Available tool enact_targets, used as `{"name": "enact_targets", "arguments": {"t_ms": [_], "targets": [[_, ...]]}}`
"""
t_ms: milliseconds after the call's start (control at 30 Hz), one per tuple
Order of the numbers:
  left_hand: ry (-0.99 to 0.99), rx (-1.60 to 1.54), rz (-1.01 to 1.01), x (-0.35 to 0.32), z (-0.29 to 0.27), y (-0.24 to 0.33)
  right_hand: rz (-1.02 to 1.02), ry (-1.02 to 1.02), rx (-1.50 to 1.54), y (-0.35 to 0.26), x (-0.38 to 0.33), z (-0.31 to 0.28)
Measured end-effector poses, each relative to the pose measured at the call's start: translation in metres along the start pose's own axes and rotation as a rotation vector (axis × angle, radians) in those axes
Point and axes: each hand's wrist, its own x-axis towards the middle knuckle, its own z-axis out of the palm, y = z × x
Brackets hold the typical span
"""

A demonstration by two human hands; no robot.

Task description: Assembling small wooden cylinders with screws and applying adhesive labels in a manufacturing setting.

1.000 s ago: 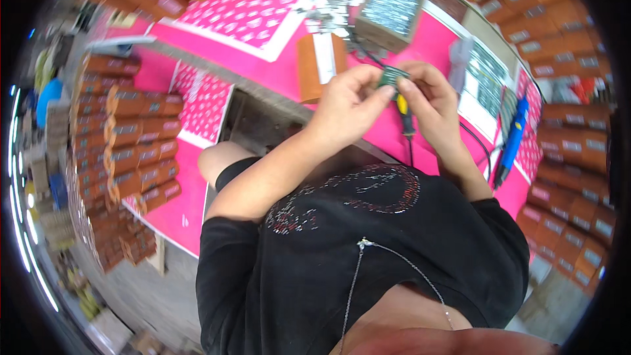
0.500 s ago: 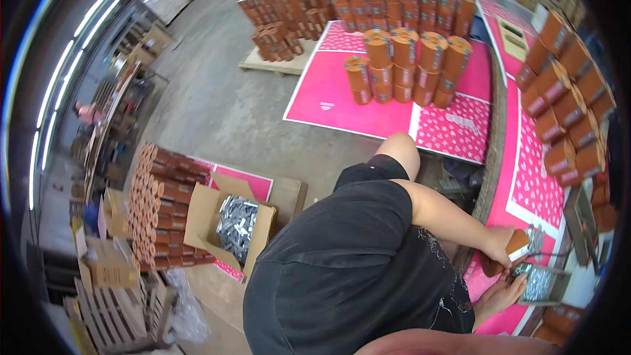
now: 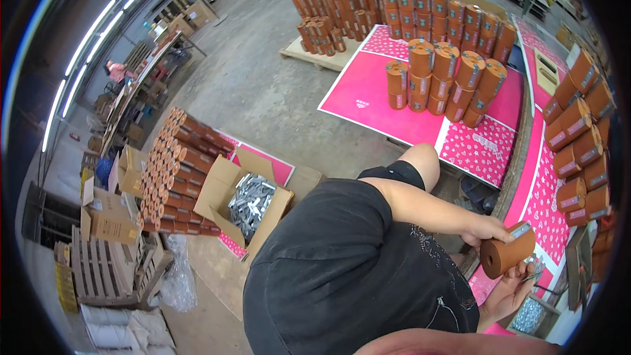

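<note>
My left hand [image 3: 490, 229] is closed around an orange-brown roll [image 3: 503, 256], a thick cylinder with a round hole in its end and a pale strip along its side. The roll is tilted, its holed end toward me. Just below it, my right hand [image 3: 507, 294] has its fingers curled together near the roll's underside. What those fingers hold, if anything, I cannot make out. Beyond them lie thin silvery pieces [image 3: 537, 266]. An open box of small shiny metal parts [image 3: 530, 315] sits by my right hand.
Stacked orange-brown rolls [image 3: 582, 131] stand on the pink bench [image 3: 536, 204] at right. More rolls [image 3: 453, 79] stand on a pink table [image 3: 378, 115] ahead. Behind me are an open carton [image 3: 217, 184] of metal strips and another roll stack [image 3: 177, 177]. A person in pink [image 3: 117, 71] is far left.
The roll has been lifted and turned, so its holed end now shows. My right hand has moved away from the box of metal parts to beneath the roll. The camera view has shifted.
</note>
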Motion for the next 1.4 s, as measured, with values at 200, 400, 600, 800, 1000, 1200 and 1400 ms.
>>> {"name": "enact_targets", "arguments": {"t_ms": [200, 400, 600, 800, 1000, 1200, 1400], "targets": [[0.013, -0.248, 0.129, -0.060, -0.006, 0.026, 0.034, 0.050, -0.118, 0.024, 0.011, 0.005], [0.080, -0.313, 0.236, -0.100, -0.021, 0.030, 0.108, -0.032, -0.152, 0.042, 0.026, 0.009], [0.091, -0.483, 0.343, -0.119, -0.031, 0.023, 0.159, 0.041, -0.184, 0.048, 0.024, 0.013], [0.210, -0.630, 0.450, -0.129, -0.046, 0.028, 0.242, 0.089, -0.333, 0.060, 0.029, 0.009], [0.293, -0.437, 0.613, -0.157, -0.042, 0.057, 0.296, -0.099, -0.420, 0.082, 0.056, 0.072], [0.411, -0.003, 0.585, -0.132, -0.037, 0.051, 0.269, -0.001, -0.479, 0.081, 0.065, 0.109], [0.382, 0.114, 0.538, -0.100, -0.027, 0.034, 0.313, 0.033, -0.691, 0.066, 0.059, 0.091]]}}
